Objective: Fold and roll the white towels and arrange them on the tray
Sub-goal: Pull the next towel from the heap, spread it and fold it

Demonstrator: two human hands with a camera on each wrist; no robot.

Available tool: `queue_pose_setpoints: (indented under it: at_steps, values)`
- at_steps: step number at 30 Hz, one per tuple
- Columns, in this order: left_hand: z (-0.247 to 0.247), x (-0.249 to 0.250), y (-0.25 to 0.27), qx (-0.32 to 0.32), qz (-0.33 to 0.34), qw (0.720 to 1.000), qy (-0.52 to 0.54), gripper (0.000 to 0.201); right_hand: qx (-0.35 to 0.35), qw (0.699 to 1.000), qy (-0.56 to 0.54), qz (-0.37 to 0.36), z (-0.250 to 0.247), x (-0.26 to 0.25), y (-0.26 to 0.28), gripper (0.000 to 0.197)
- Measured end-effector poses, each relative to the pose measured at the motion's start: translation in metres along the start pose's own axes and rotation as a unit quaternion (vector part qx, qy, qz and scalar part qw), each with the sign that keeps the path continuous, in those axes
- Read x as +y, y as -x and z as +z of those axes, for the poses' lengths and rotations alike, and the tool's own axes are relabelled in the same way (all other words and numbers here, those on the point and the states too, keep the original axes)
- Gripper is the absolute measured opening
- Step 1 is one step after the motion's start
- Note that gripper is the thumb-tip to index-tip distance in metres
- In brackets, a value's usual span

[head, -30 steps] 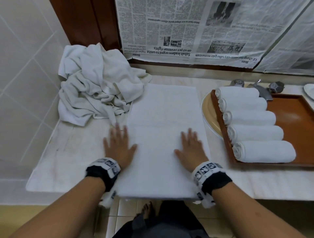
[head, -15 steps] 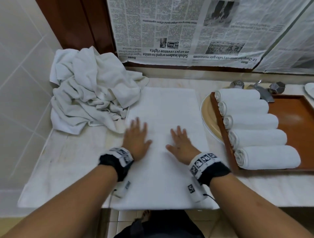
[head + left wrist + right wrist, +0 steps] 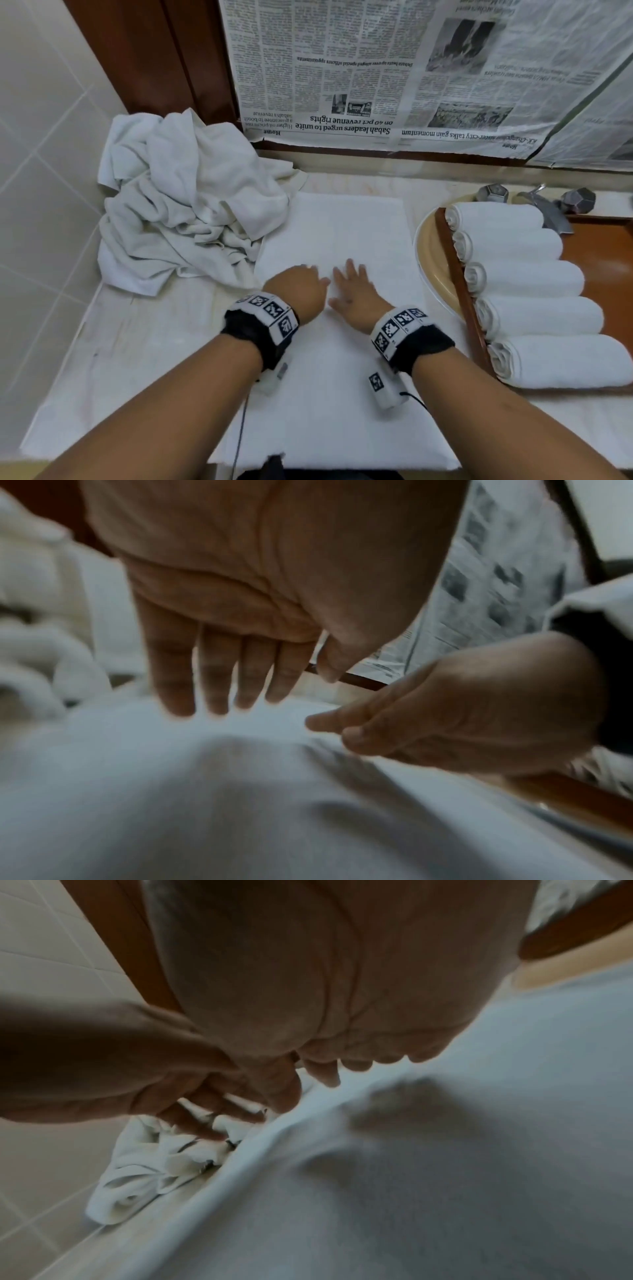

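While flat on the folded towel [image 3: 337, 342] at the middle of the desk [image 3: 144, 346], pressing side by side: left hand [image 3: 297, 291] and right hand [image 3: 354, 291], fingers straight and spread, holding nothing, thumbs nearly touching. Near end of the towel hanging just over the desk's front edge. Heaped in the far left corner against the tiled wall [image 3: 41, 171]: crumpled towels [image 3: 185, 205], touching the folded towel's left edge. On the tray [image 3: 599, 260] at the right edge, over a round basin [image 3: 430, 253]: five rolled towels [image 3: 527, 277] in a row, touching. Behind, taped up: newspaper [image 3: 394, 75].
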State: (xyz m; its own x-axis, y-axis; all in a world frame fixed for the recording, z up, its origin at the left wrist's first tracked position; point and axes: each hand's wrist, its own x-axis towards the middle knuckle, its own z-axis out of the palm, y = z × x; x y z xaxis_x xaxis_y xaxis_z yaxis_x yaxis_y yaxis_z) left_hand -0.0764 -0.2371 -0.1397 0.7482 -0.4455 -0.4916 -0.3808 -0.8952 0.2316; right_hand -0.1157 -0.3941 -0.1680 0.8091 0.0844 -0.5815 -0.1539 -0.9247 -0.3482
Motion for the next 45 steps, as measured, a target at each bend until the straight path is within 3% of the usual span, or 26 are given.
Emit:
queue_pose_setpoints:
  at_steps: [2,5,7,8,10,12,14,19,22,25,26,28,30,33,37,39,41,43,45]
  values:
    - [0.011,-0.018,-0.012,-0.037,0.027,0.999,-0.005,0.062,-0.026,0.998,0.045,0.018,0.0,0.014,-0.01,0.074]
    - [0.017,-0.082,-0.018,-0.041,-0.106,0.993,-0.013,0.08,-0.005,0.994,0.055,0.096,-0.019,0.055,-0.013,0.075]
    - [0.002,-0.095,-0.017,-0.036,-0.171,0.985,-0.009,0.082,0.011,0.992,0.013,0.128,-0.037,0.068,-0.015,0.073]
    - [-0.01,-0.086,-0.02,-0.035,-0.162,0.986,-0.018,0.073,0.027,0.992,-0.004,0.122,-0.044,0.065,-0.019,0.073]
    - [-0.043,-0.041,-0.028,-0.007,-0.085,0.996,-0.031,0.047,0.055,0.995,-0.014,0.08,-0.051,0.044,-0.033,0.071]
    - [-0.056,0.0,-0.043,0.041,0.006,0.998,-0.057,0.046,0.035,0.999,-0.011,0.036,-0.05,0.02,-0.047,0.07]
    - [-0.052,-0.007,-0.065,0.063,0.05,0.99,-0.118,0.058,-0.008,0.999,0.02,0.027,-0.043,0.014,-0.058,0.072]
    - [-0.041,-0.133,-0.075,0.051,-0.117,0.98,-0.15,0.072,-0.023,0.994,0.06,0.093,-0.072,0.054,-0.071,0.075]
    - [-0.047,-0.123,-0.078,0.063,-0.155,0.974,-0.155,0.066,-0.02,0.994,0.033,0.105,-0.102,0.05,-0.08,0.068]
    - [-0.067,-0.063,-0.095,0.061,-0.097,0.98,-0.164,0.037,0.022,0.998,0.001,0.055,-0.11,0.026,-0.09,0.066]
    - [-0.07,-0.047,-0.102,0.063,-0.072,0.983,-0.159,0.036,0.019,0.999,-0.003,0.035,-0.108,0.019,-0.093,0.066]
    - [-0.059,-0.035,-0.119,0.04,-0.011,0.988,-0.148,0.059,-0.02,0.999,0.028,0.022,-0.094,0.016,-0.099,0.069]
    - [-0.044,-0.057,-0.129,-0.021,0.014,0.993,-0.113,0.09,-0.035,0.995,0.083,0.033,-0.087,0.031,-0.106,0.074]
    - [-0.034,-0.103,-0.131,-0.001,-0.034,0.995,-0.093,0.113,-0.004,0.992,0.08,0.1,-0.101,0.063,-0.112,0.076]
    - [-0.048,-0.086,-0.143,0.041,-0.056,0.994,-0.088,0.102,0.041,0.978,0.081,0.186,-0.126,0.079,-0.112,0.074]
    - [-0.053,-0.061,-0.149,0.045,-0.018,0.996,-0.078,0.088,0.07,0.98,0.069,0.175,-0.128,0.064,-0.111,0.073]
    - [-0.049,-0.052,-0.151,-0.002,0.031,0.998,-0.057,0.084,0.053,0.992,0.04,0.105,-0.119,0.046,-0.108,0.074]
    - [-0.044,-0.066,-0.149,-0.029,0.001,0.999,-0.032,0.091,-0.001,0.997,0.046,0.063,-0.101,0.038,-0.104,0.078]
    - [-0.044,-0.085,-0.142,0.013,-0.057,0.998,-0.015,0.088,-0.006,0.993,0.074,0.088,-0.09,0.048,-0.101,0.08]
